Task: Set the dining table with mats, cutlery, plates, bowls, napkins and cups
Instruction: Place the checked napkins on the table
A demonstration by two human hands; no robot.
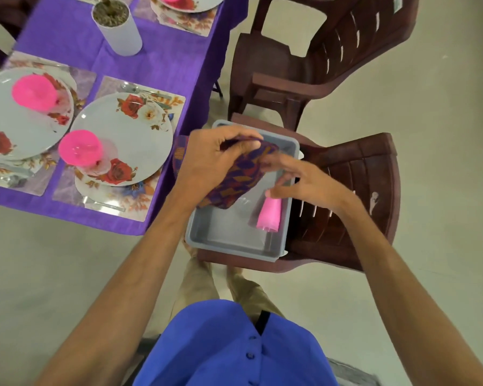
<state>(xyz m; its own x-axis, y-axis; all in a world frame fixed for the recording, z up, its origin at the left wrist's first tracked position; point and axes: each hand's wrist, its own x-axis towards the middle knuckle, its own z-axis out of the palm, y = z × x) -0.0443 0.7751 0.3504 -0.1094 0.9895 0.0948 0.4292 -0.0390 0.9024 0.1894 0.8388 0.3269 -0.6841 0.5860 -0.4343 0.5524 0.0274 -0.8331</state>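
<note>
Patterned napkin (236, 176), purple with orange marks, held above grey tray (229, 240); long axis runs from lower left to upper right, upper end at the fingers. Left hand (207, 160) grips its upper edge, fingers curled round the cloth. Right hand (299, 179) beside it, fingers extended and loose, tips at the cloth; blurred, grasp cannot be told. One pink cup (268, 215) lying on its side in the tray, wide end toward the viewer. Tray sits on a brown chair (354, 190); second brown chair (318, 57) behind. Purple table (156, 65): three floral plates visible, nearest (140, 135); two upturned pink bowls, nearest (80, 147); one white pot (117, 29)
</note>
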